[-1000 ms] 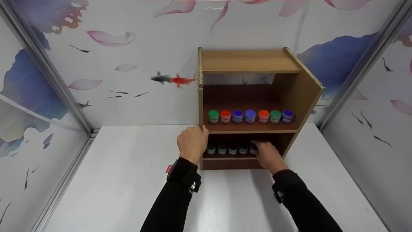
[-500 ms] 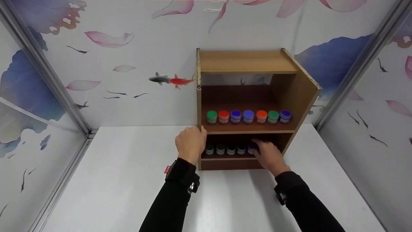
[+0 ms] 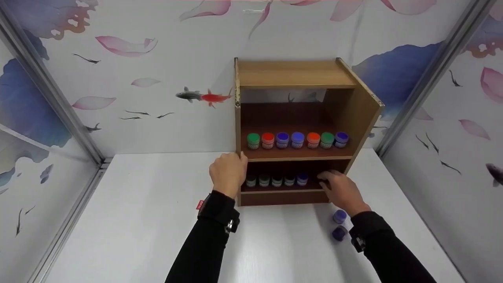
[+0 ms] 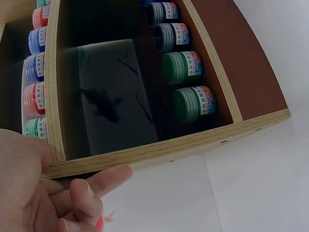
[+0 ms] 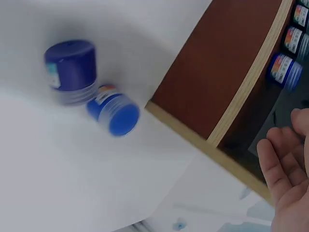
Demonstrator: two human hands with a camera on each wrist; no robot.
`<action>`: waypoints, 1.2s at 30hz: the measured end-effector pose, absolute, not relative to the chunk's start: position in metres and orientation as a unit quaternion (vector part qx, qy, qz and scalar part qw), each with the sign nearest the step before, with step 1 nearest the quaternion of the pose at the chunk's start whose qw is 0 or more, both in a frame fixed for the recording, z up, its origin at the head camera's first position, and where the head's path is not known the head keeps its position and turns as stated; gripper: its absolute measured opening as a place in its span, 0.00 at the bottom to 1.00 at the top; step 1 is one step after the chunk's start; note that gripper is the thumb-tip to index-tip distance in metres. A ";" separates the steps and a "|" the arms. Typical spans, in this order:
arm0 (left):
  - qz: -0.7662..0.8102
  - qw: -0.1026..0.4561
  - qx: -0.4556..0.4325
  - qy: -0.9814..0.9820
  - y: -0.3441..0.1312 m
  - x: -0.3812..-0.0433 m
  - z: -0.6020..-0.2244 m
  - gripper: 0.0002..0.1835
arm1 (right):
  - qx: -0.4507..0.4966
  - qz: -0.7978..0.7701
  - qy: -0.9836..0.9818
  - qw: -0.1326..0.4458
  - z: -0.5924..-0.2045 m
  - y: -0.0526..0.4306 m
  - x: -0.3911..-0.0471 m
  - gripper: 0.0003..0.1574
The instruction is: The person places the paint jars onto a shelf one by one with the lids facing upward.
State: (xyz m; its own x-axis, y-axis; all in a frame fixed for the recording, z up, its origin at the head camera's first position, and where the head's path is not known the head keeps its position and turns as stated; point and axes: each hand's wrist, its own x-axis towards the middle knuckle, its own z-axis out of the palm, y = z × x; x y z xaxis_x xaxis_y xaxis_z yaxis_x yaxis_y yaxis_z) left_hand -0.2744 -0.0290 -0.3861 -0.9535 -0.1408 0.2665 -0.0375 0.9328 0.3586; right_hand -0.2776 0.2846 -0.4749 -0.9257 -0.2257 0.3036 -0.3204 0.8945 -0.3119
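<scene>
My left hand [image 3: 228, 173] grips the left side panel of a small wooden shelf unit [image 3: 297, 74]; in the left wrist view its fingers [image 4: 113, 179] lie along the panel's outside. My right hand [image 3: 344, 190], fingers loosely bent and holding nothing, is at the right end of the lower shelf. A blue-labelled paint jar [image 5: 285, 70] stands just left of it, at the end of a row of darker jars [image 3: 276, 181]. On the table by my right wrist are two more jars, a blue one [image 5: 114, 111] tipped on its side and a dark purple-blue one [image 5: 72, 67] behind it.
Across the middle shelf runs a row of paint jars with green, red, blue and orange lids [image 3: 297, 140]. The unit stands on a white table [image 3: 157, 220] against a patterned wall [image 3: 188, 129]. Metal posts [image 3: 416, 78] frame the corners.
My right hand has let go of the blue jar on the lower shelf and moved right. Two jars on the table have come into view beside my right wrist. The left hand keeps its grip.
</scene>
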 end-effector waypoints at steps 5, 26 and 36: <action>-0.173 0.142 0.045 -0.974 -0.029 -0.274 -0.385 0.29 | 0.148 0.173 -0.969 0.093 -0.480 0.301 -0.266 0.07; -0.170 0.156 0.033 -0.972 -0.029 -0.273 -0.387 0.29 | 0.049 0.075 -0.994 -0.063 -0.502 0.327 -0.237 0.22; -0.171 0.163 0.036 -0.971 -0.029 -0.274 -0.387 0.29 | 0.029 0.019 -0.999 -0.039 -0.515 0.325 -0.235 0.21</action>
State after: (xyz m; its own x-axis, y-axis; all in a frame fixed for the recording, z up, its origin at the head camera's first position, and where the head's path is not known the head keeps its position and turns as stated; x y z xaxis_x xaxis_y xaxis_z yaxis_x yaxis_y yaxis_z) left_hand -0.2736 -0.0289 -0.3871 -0.9443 -0.1248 0.3046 -0.0133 0.9391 0.3435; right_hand -0.2350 0.3251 -0.5149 -0.9953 -0.0592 -0.0772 -0.0562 0.9976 -0.0406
